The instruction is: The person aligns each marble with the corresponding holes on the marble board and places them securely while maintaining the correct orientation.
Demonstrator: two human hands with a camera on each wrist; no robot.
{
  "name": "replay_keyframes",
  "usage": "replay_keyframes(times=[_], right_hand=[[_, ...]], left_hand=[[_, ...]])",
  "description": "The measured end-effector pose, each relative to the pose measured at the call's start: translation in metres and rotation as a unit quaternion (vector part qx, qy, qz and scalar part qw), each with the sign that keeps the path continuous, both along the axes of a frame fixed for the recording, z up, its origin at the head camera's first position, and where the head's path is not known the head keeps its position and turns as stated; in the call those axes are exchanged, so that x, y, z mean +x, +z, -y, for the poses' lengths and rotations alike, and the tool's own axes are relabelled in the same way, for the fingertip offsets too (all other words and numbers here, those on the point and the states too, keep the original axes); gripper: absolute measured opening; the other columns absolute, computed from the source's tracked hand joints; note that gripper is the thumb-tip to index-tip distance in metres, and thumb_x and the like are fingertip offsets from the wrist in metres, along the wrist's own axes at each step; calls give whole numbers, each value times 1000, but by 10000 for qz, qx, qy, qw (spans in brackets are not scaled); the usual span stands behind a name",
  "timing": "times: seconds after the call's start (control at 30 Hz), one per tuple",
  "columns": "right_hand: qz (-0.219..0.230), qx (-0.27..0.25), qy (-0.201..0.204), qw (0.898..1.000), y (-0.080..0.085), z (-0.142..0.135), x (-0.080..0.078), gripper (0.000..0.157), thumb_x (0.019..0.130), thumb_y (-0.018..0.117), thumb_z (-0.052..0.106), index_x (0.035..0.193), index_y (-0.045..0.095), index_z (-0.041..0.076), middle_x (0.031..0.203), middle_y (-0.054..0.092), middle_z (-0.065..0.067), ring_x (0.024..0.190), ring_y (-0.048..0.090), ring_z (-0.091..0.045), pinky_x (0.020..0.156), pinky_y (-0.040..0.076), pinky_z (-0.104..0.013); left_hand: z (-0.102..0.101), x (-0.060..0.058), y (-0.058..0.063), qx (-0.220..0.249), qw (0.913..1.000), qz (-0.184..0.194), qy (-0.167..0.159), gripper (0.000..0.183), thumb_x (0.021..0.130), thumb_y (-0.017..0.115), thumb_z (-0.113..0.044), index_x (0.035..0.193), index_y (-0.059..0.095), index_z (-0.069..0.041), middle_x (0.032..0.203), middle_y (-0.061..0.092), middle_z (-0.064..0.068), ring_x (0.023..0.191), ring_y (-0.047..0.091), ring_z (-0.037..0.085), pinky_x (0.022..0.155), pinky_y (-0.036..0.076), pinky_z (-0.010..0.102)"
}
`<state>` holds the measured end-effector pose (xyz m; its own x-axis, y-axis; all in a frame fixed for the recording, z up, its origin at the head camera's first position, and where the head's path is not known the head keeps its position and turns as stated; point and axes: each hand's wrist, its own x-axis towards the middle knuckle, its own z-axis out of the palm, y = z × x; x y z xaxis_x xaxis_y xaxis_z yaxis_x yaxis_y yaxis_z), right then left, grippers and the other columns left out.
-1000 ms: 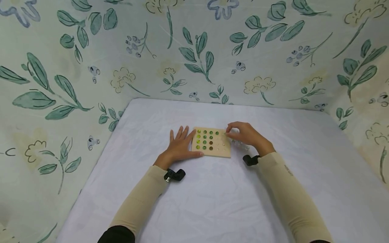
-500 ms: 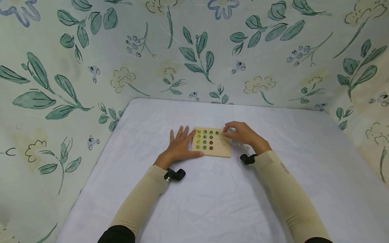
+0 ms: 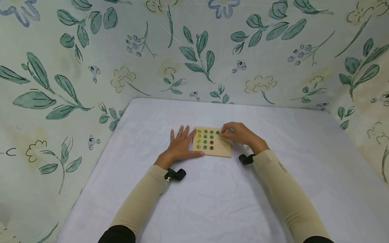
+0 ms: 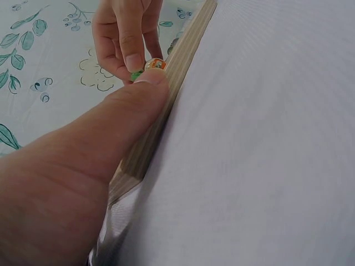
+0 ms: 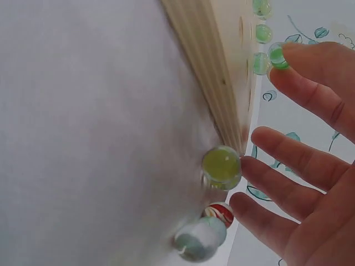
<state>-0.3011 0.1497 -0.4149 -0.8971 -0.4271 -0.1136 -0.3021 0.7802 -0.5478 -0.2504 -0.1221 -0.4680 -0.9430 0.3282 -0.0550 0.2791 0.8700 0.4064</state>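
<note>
A pale wooden board with round hollows lies on the white cloth in the head view. Rows of green and yellow-green marbles, plus a couple of brown ones, fill its left and middle columns. My left hand rests at the board's left side, fingers spread and thumb along the near edge. Over the board's right part, my right hand pinches a green marble between thumb and index finger, close above the hollows. Its other fingers are loosely extended.
Several loose marbles, among them a yellow-green one, a red-and-white one and a pale clear one, lie on the cloth beside the board's right edge. A floral-patterned backdrop rises behind the table.
My right hand has moved left from the board's right edge to over its upper right hollows, the marble still pinched. My left hand has stayed in place.
</note>
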Motion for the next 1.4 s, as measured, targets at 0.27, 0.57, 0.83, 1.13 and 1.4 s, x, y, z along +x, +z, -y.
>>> replay_keyframes(times=[0.27,0.57,0.83,1.13,1.4], right_hand=[[-27,-35,69,10000,-3,2,0,12,91,68,29,96,68,18,111,63,-4,97,50,-24,78,43,-38],[2,-115,123,9999,-5,3,0,12,90,69,29,95,68,17,114,63,-4,99,50,-25,84,42,-40],[162,-104,54,9998,-5,9,1,12,90,69,28,95,67,18,117,62,-5,99,50,-24,85,42,-40],[161,40,-52,9998,-5,11,3,11,90,69,28,95,68,18,118,62,-5,99,50,-24,83,41,-39],[270,46,-99,9996,-6,10,2,13,91,68,30,96,68,18,116,61,-4,97,49,-23,78,41,-36]], left_hand=[[-1,0,0,16,10000,-21,-1,110,70,55,-83,156,14,-27,162,1,8,147,-11,27,111,-16,57],[0,1,1,4,10000,-46,-23,111,70,55,-83,156,14,-26,162,2,9,147,-11,28,111,-16,57],[1,1,2,-50,10000,29,-62,111,71,54,-83,157,12,-26,162,0,8,147,-11,29,111,-16,58],[1,1,4,-100,9999,10,-79,110,72,54,-82,157,12,-26,162,1,9,147,-10,29,111,-15,58],[0,2,4,-116,9999,25,-84,110,72,54,-82,157,11,-26,162,0,8,147,-11,29,111,-15,58]])
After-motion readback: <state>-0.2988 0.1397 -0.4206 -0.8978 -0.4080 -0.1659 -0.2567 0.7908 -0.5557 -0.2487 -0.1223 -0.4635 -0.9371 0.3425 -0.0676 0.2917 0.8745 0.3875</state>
